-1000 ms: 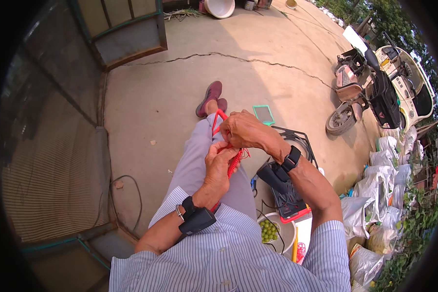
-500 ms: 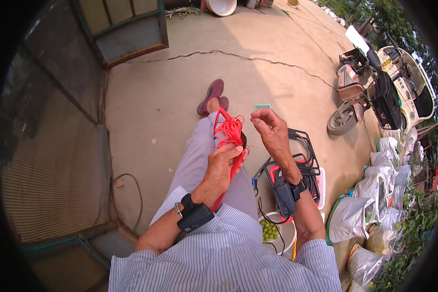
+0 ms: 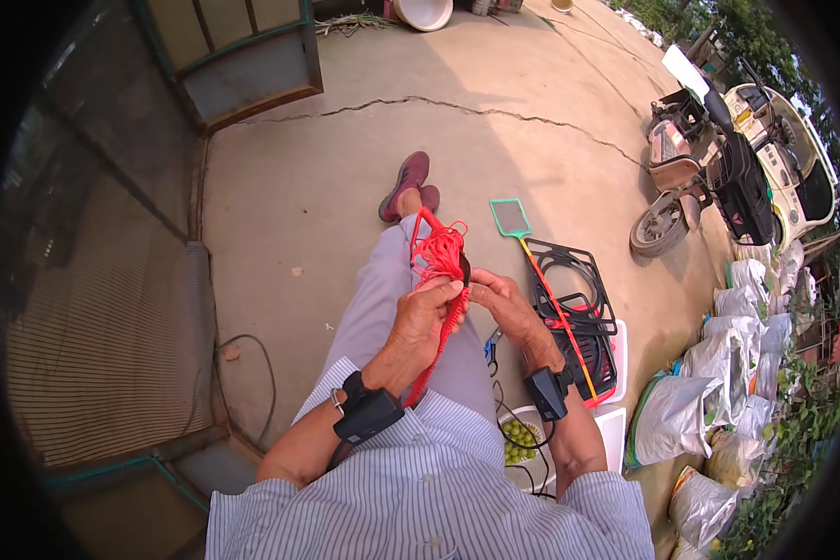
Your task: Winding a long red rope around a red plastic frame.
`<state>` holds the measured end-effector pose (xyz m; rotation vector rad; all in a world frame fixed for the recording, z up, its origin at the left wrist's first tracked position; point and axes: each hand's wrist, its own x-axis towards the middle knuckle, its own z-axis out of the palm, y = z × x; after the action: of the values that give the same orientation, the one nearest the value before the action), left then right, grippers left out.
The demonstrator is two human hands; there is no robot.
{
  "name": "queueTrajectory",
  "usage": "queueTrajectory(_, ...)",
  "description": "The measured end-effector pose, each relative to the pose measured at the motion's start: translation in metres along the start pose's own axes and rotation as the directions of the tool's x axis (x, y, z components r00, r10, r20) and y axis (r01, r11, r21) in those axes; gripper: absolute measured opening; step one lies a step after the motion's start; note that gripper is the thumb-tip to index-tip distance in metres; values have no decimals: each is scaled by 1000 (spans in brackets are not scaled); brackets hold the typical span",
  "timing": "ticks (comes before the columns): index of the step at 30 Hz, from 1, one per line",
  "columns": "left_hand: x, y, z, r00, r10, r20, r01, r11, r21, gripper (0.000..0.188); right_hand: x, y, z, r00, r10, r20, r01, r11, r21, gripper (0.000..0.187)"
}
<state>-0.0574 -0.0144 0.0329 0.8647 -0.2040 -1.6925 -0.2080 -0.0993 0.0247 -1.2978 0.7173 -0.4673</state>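
Note:
I sit with my legs stretched out over a concrete yard. My left hand (image 3: 423,320) grips a bundle of red cord (image 3: 437,252), holding it up above my lap; a strand runs down past the wrist toward my shirt. My right hand (image 3: 501,301) is closed against the right side of the same bundle, fingertips pinching the cord next to the left hand's fingers. Both wrists wear black bands. The cord's lower end is hidden behind my left forearm.
A green-headed fly swatter (image 3: 532,263) with a red-yellow handle lies over black wire racks (image 3: 579,308) to my right. A white bowl of green fruit (image 3: 521,439) stands by my hip. Filled sacks (image 3: 709,392) and a parked scooter (image 3: 709,177) are further right; a mesh cage (image 3: 103,317) stands at left.
My right hand lifted away to the right of the cord, then came back down and closed on the bundle beside the left hand. The bundle sits a little higher than before.

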Motion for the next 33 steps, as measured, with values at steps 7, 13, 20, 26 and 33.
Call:
queueTrajectory(7,4,-4,0,999,-30,-12,30,999,-13,19,-5,-6,-21,994,-87,-68,67,964,-258,21)
queueTrajectory(13,5,-4,0,999,-25,-31,23,998,-61,17,-3,2,-12,976,35,-214,-12,994,107,19)
queueTrajectory(20,5,-3,-2,999,-51,4,52,996,-78,17,-1,4,-9,972,67,-224,-3,962,272,26)
queueTrajectory(26,5,-3,-4,998,-55,0,55,996,-71,18,-17,-16,-8,992,-14,-126,77,858,507,40)
queueTrajectory(33,8,-4,-10,998,-40,48,45,993,-109,25,-14,28,-14,994,-50,97,-62,464,884,55)
